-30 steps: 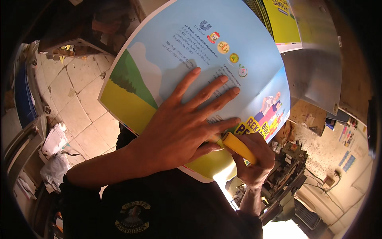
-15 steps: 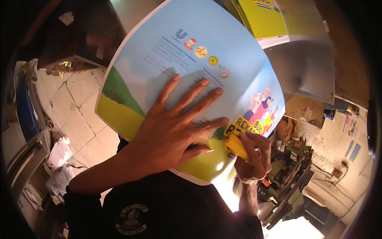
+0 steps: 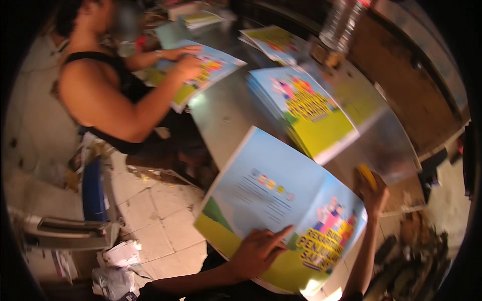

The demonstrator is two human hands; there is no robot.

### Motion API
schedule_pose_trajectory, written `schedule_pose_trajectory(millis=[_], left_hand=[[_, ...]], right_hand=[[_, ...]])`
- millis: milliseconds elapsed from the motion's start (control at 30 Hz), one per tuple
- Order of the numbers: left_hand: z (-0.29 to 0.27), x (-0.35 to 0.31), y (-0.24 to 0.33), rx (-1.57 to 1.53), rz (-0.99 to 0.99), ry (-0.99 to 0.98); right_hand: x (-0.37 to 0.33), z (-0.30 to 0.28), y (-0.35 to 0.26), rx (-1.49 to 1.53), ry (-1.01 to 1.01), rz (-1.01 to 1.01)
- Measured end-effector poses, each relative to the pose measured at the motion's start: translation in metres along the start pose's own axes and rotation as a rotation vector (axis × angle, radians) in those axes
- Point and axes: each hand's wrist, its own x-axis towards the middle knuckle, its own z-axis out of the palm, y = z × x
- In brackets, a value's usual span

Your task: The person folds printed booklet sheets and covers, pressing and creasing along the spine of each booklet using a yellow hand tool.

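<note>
An opened-out printed booklet cover [image 3: 246, 160], blue above and yellow-green below, lies before me with its near part over my lap. My left hand [image 3: 257, 251] rests on its lower middle, index finger stretched out near the fold and the other fingers partly bent. Beside the cover's right edge, my right hand [image 3: 375, 196] is closed round a small yellow hand-held tool [image 3: 367, 176]. Its exact kind is unclear, since my fingers and blur hide part of it. Just beyond the cover stands a stack of matching booklets [image 3: 314, 108] on the metal-topped table [image 3: 228, 113].
A co-worker [image 3: 105, 95] sits at the left, both hands on a similar cover [image 3: 221, 62]. More booklets [image 3: 273, 42] lie at the table's far side, near clear plastic bottles [image 3: 341, 25]. A blue panel [image 3: 94, 188] and plastic bags [image 3: 115, 283] are at lower left.
My view has swung up and left, bringing the table and co-worker into sight. My right hand has moved with the yellow tool from the cover's fold to beyond its right edge.
</note>
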Motion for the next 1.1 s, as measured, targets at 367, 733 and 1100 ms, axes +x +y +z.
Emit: schedule_pose_trajectory(millis=[367, 733, 1100], left_hand=[[0.000, 0.014, 0.007, 0.081, -0.125, -0.191], [0.007, 0.023, 0.005, 0.250, 0.082, -0.336], [-0.012, 0.034, 0.014, -0.089, -0.242, -0.656]], right_hand=[[-0.087, 0.044, -0.128, 0.089, -0.210, -0.437], [-0.089, 0.050, -0.119, -0.022, -0.191, -0.537], [-0.094, 0.049, -0.123, -0.050, -0.219, -0.568]])
